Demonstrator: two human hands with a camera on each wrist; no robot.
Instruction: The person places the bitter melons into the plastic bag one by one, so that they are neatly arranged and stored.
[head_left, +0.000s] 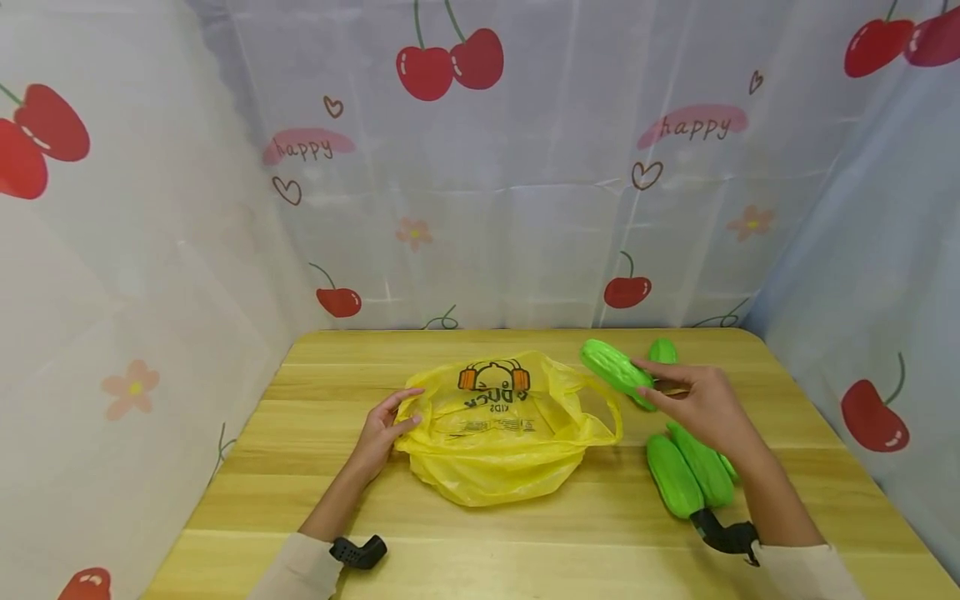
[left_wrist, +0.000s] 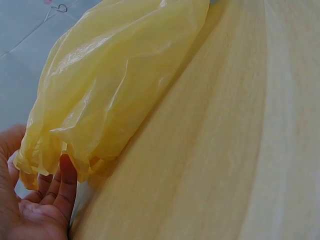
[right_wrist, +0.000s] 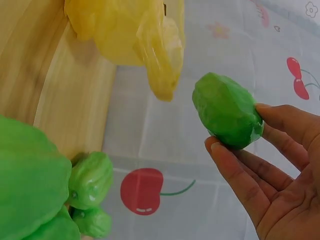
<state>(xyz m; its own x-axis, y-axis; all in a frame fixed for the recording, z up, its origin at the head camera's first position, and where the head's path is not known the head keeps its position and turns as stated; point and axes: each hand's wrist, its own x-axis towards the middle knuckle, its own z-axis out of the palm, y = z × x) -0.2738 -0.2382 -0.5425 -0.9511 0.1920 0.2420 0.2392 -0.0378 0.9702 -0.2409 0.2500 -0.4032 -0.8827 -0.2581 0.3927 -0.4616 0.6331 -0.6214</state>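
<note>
Head view showed pale sleeves nearest, with a black, bent wrist camera on the left arm. By the right arm, smooth, long, green vegetables lay side by side on the striped, yellow-brown wooden table.

A bit farther on sat a thin, crinkly, yellow plastic bag, its mouth spread wide. To do this part well, I think, the bag's edge needed a light, steady hold so it would not fold in, and the bumpy, long, green vegetable needed a snug pinch so it would not slip.

The left hand held the bag's left edge, its bent fingers clamped on the plastic. The right hand pinched the bumpy vegetable near one end, thumb and fingertips only as far apart as it was thick. That vegetable was up above the table, just right of the bag.

Past it lay another green, round-ended vegetable. Farthest back hung a pale curtain with red cherries.
</note>
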